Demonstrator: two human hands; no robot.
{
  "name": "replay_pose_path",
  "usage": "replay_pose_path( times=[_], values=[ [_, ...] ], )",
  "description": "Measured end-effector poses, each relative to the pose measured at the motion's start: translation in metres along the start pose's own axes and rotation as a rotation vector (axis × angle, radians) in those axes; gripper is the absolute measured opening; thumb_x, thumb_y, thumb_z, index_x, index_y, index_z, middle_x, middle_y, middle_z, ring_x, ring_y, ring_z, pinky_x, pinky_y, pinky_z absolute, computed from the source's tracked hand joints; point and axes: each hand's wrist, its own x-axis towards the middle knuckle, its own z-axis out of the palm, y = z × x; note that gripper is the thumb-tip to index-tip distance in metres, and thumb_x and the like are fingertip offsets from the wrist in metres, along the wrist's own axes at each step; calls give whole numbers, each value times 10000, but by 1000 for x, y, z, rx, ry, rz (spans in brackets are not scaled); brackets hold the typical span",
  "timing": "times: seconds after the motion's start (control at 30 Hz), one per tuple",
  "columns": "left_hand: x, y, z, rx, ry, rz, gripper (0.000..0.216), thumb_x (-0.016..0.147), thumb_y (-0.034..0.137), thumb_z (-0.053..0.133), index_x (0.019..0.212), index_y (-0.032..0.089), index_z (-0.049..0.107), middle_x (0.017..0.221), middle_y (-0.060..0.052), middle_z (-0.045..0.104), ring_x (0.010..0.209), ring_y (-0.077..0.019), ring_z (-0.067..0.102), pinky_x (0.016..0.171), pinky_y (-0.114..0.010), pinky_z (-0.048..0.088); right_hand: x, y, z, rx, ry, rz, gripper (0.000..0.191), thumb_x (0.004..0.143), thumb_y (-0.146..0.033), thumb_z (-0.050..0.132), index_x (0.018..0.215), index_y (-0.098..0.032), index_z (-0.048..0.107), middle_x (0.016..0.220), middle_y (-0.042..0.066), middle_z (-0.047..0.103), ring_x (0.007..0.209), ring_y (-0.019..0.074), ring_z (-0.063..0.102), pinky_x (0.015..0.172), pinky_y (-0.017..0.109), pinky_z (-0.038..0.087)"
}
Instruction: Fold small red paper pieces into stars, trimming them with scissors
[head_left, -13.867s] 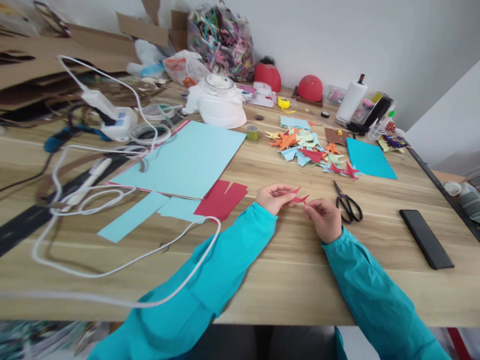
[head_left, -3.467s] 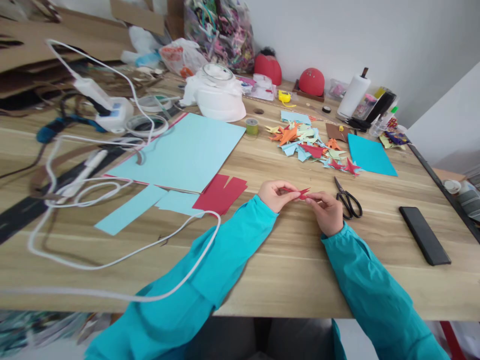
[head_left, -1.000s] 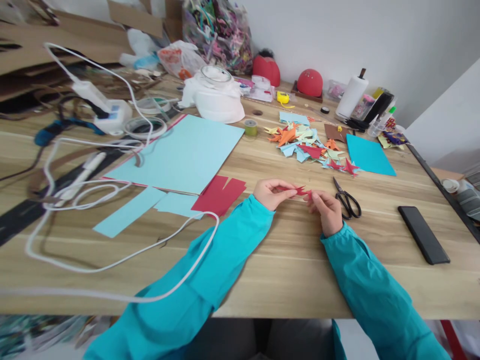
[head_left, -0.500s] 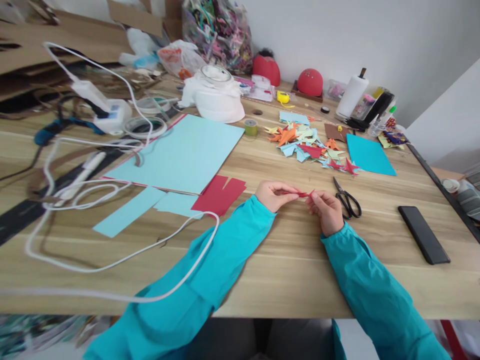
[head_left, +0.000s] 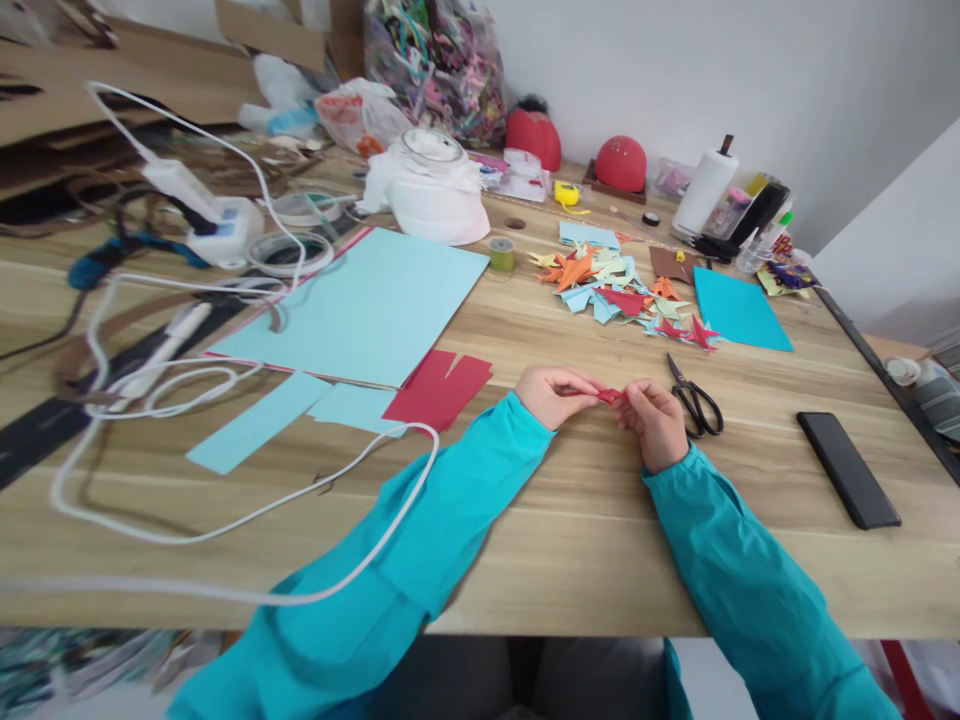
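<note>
A small folded red paper piece (head_left: 609, 396) sits between both my hands just above the wooden table (head_left: 570, 520). My left hand (head_left: 551, 394) pinches its left end with curled fingers. My right hand (head_left: 653, 423) pinches its right end, fingers closed over it. Both arms wear teal sleeves. Black scissors (head_left: 694, 400) lie just right of my right hand. A cut red sheet (head_left: 441, 387) lies left of my left hand.
A pile of folded paper shapes (head_left: 621, 294) lies beyond my hands, with a teal sheet (head_left: 739, 311) to its right. A large light-blue sheet (head_left: 367, 310), blue offcuts (head_left: 259, 423) and a white cable (head_left: 247, 515) fill the left. A black phone (head_left: 847, 468) rests at right.
The red paper's points, spread out earlier, are now pressed together into a smaller shape. My right hand's fingers have closed further over it. My hands have stayed in the same spot.
</note>
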Motion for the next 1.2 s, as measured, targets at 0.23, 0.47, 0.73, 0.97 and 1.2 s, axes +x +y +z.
replay_pose_path(
  times=[0.23,0.47,0.73,0.97,1.2],
  values=[
    [-1,2,1,32,-16,10,68,511,168,715,563,145,679,725,-81,696,671,-171,644,672,-288,533,2,4,-1,-61,-39,-35,246,693,-398,620,663,-168,540,561,-8,597,460,85,507,421,195,396],
    [1,0,-1,58,9,29,87,512,191,721,572,144,679,732,-83,694,683,-174,642,672,-286,526,2,2,-1,-28,0,-19,269,703,-431,594,696,-171,526,578,-5,596,469,99,526,405,203,401],
    [1,-5,-1,26,23,37,79,517,172,715,569,139,665,732,-79,687,687,-165,638,683,-289,524,1,3,3,-79,82,-65,304,708,-436,590,853,-184,500,626,-16,596,467,96,524,385,198,387],
    [1,-4,-1,65,131,133,60,551,167,690,540,143,636,754,-74,660,711,-154,623,670,-274,511,-7,0,5,-344,-47,-196,341,787,-463,485,620,-171,539,515,-12,527,424,87,460,406,217,365],
    [-4,-6,8,-67,88,38,235,507,234,741,693,120,652,820,-94,661,713,-168,628,660,-288,529,-5,7,2,-467,-45,-312,287,805,-419,477,676,-182,574,559,3,570,456,109,494,459,239,407]
  ],
)
